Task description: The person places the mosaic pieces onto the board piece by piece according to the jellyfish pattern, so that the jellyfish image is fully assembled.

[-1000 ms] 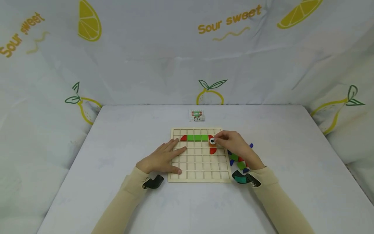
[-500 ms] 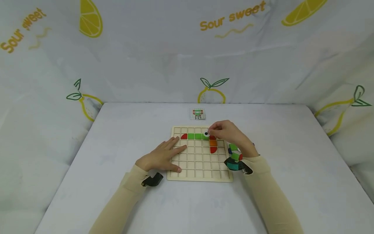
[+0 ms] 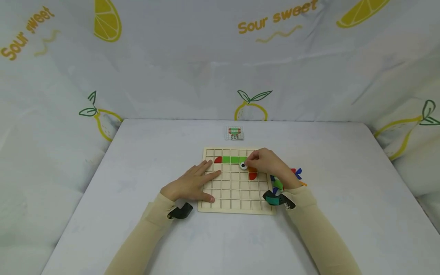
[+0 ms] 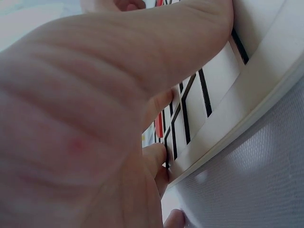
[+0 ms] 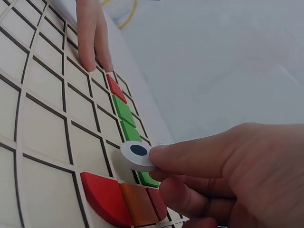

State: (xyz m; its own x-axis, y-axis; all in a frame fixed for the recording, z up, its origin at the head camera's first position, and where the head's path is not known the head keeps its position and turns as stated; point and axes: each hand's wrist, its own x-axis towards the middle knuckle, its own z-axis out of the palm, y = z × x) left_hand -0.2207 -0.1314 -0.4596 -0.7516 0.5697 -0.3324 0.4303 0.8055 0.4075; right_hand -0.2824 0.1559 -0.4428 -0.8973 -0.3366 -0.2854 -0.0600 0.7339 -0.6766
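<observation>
My right hand [image 3: 267, 163] pinches a round white eye piece [image 5: 135, 154] with a black dot between thumb and fingers. It holds the piece over the wooden grid board [image 3: 235, 195], just in front of the row of green squares [image 3: 234, 159]. A red quarter-round [image 3: 218, 159] sits at that row's left end. At the right end, an orange piece [image 5: 137, 204] lies between two red ones, as the right wrist view shows; the nearer is a red quarter-round [image 5: 105, 197]. My left hand [image 3: 190, 185] rests on the board's left side, fingers spread.
A small picture card [image 3: 234, 133] lies behind the board. Loose red, blue, green and orange pieces [image 3: 277, 184] are heaped to the board's right, partly hidden by my right wrist. A white printed cloth [image 3: 185, 88] hangs behind the table.
The eye piece in my right hand went from over the orange piece leftward and back to the green row, then came nearer to the cells in front of it. My left hand stayed in place.
</observation>
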